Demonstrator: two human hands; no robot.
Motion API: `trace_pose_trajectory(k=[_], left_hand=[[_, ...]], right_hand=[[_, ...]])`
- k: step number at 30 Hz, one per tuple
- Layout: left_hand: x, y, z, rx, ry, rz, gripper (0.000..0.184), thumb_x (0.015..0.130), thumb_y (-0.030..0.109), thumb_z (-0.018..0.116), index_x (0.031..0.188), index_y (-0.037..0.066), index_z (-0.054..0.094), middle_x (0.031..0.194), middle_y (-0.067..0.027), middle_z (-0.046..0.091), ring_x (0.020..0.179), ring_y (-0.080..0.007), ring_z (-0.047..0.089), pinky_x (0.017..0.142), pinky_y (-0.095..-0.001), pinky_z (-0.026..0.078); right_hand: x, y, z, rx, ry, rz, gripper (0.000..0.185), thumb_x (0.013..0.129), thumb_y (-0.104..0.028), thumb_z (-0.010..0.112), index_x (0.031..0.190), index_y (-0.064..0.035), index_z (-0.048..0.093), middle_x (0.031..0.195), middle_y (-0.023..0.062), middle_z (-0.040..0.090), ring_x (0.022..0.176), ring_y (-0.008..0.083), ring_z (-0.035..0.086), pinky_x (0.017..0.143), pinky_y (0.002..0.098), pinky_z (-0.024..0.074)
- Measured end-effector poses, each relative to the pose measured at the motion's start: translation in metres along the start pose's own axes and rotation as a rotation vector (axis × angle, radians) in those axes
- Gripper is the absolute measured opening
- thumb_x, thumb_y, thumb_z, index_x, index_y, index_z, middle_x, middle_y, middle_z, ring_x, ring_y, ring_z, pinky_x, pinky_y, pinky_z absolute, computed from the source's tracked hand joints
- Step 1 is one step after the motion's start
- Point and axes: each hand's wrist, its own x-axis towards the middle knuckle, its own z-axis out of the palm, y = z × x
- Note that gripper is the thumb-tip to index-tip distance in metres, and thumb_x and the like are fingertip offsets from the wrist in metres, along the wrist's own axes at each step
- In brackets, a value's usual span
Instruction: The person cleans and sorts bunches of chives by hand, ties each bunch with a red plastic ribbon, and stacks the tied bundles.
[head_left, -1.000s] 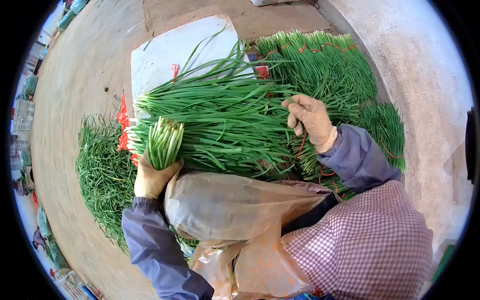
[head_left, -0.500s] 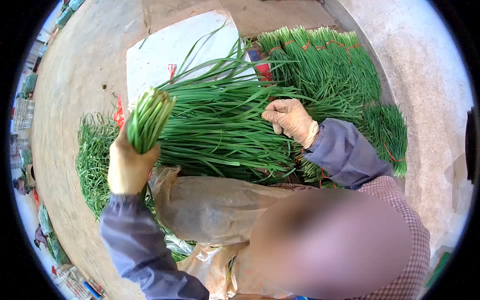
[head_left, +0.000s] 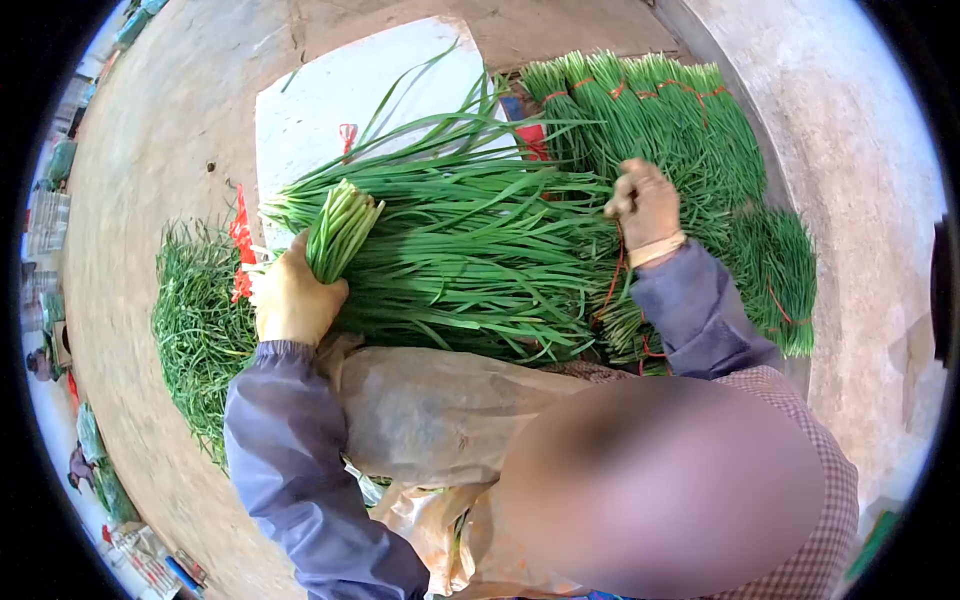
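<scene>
The wide head view looks steeply down from close above the green stalks (head_left: pixel 470 250).

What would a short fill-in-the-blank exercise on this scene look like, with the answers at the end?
1. The upheld bunch of stalks is gripped by the person's ____ hand.
2. The flat board partly covered by loose stalks is ____ in colour.
3. Compared with that board, the tied bundles lie farther to the picture's ____.
4. The plastic strip at the board's left edge is coloured ____.

Missing words: left; white; right; red.
</scene>
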Motion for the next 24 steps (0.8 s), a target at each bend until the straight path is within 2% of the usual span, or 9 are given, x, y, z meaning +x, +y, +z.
trace_pose_trajectory(k=[4,6,8,11,13,14,16,19,24], left_hand=[[-0.017,-0.02,-0.014,-0.294,0.076,0.017,0.06,0.069,0.013,0.072,0.126,0.005,0.056,0.099,-0.0164,0.07,0.09,-0.0274,0.067,0.08,-0.0368,0.052],[-0.041,-0.044,-0.027,-0.514,0.116,0.053,0.055,0.07,0.012,0.071,0.123,0.001,0.057,0.095,-0.0131,0.069,0.084,-0.0206,0.065,0.076,-0.0328,0.051],[-0.092,-0.037,-0.062,-0.701,0.179,-0.204,0.047,0.072,0.01,0.071,0.115,-0.003,0.059,0.089,-0.009,0.067,0.077,-0.0141,0.06,0.072,-0.0267,0.048],[-0.168,-0.065,-0.083,-1.03,0.392,-0.063,0.071,0.072,0.01,0.074,0.134,-0.004,0.044,0.085,-0.0075,0.063,0.067,-0.015,0.058,0.065,-0.0277,0.048],[-0.212,-0.097,-0.088,-1.201,0.455,0.141,0.09,0.074,0.015,0.076,0.145,-0.005,0.025,0.082,-0.0054,0.06,0.063,-0.0159,0.057,0.062,-0.0288,0.047],[-0.229,-0.106,-0.088,-1.24,0.533,0.172,0.099,0.076,0.019,0.077,0.149,-0.005,0.015,0.08,-0.0043,0.057,0.061,-0.0162,0.057,0.06,-0.029,0.047],[-0.252,-0.088,-0.089,-1.364,0.65,0.188,0.09,0.083,0.022,0.073,0.148,-0.004,0.017,0.083,-0.0042,0.052,0.066,-0.0138,0.051,0.068,-0.0278,0.045],[-0.245,-0.052,-0.076,-1.555,0.898,0.206,0.076,0.087,0.021,0.063,0.147,-0.002,0.024,0.095,-0.0072,0.05,0.076,-0.0141,0.045,0.077,-0.0276,0.043],[-0.215,-0.024,-0.063,-1.484,0.879,0.003,0.076,0.081,0.023,0.068,0.145,0.0,0.032,0.11,-0.0126,0.058,0.099,-0.0208,0.053,0.092,-0.0348,0.043]], right_hand=[[0.023,-0.054,0.027,0.119,-0.017,-0.164,0.015,0.098,-0.02,0.056,0.095,-0.0061,0.061,0.079,0.0047,0.062,0.063,0.0172,0.055,0.061,0.0396,0.0511],[0.031,-0.072,0.061,0.277,-0.309,-0.301,0.016,0.1,-0.016,0.049,0.099,-0.0022,0.056,0.086,0.0061,0.058,0.079,0.0156,0.056,0.072,0.0343,0.0512],[0.023,-0.077,0.119,-0.462,-0.243,-0.747,0.019,0.099,-0.019,0.049,0.106,-0.0017,0.054,0.096,0.0097,0.056,0.09,0.0197,0.055,0.081,0.036,0.0487],[-0.03,-0.035,0.237,-0.748,-0.788,-0.981,0.046,0.095,-0.032,0.051,0.127,-0.0004,0.044,0.122,0.0171,0.048,0.114,0.027,0.048,0.101,0.037,0.0388],[-0.142,-0.015,0.281,-0.659,-1.5,-0.432,0.089,0.09,-0.056,0.055,0.149,0.0028,0.023,0.151,0.0279,0.028,0.141,0.0348,0.032,0.117,0.0402,0.0258],[-0.182,0.008,0.28,-0.466,-1.538,-0.539,0.095,0.087,-0.057,0.063,0.148,0.0053,0.024,0.145,0.024,0.041,0.136,0.0351,0.037,0.115,0.039,0.0285],[-0.224,0.003,0.289,-0.127,-1.765,-0.055,0.128,0.069,-0.072,0.071,0.148,0.0113,0.012,0.149,0.0345,0.026,0.141,0.0366,0.029,0.118,0.0379,0.0224],[-0.281,-0.003,0.279,0.267,-1.911,0.306,0.119,0.066,-0.044,0.083,0.144,0.0158,0.016,0.138,0.0251,0.043,0.136,0.0303,0.037,0.114,0.0351,0.0282],[-0.29,0.013,0.27,0.484,-1.624,0.709,0.103,0.062,0.002,0.08,0.149,-0.0134,0.028,0.131,0.0062,0.052,0.123,0.0183,0.049,0.106,0.0323,0.0396]])
